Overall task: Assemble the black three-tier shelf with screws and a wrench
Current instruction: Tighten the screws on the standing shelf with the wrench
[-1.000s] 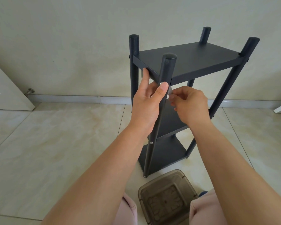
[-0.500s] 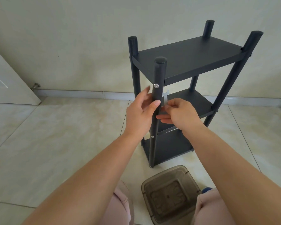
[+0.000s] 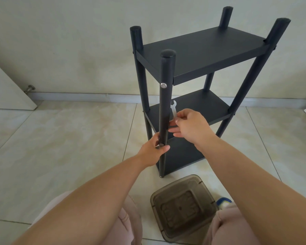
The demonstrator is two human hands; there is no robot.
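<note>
tiled floor, one three-tier shelf, left hand grip around post, right hand pinching one wrench

Black shelf, silver wrench, beige floor.

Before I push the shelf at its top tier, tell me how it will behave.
The shelf is tall on a narrow base, so a high push would probably tip it. Its feet stand on smooth tile, so it may slide instead. The left hand gripping the front post should steady it.
</note>
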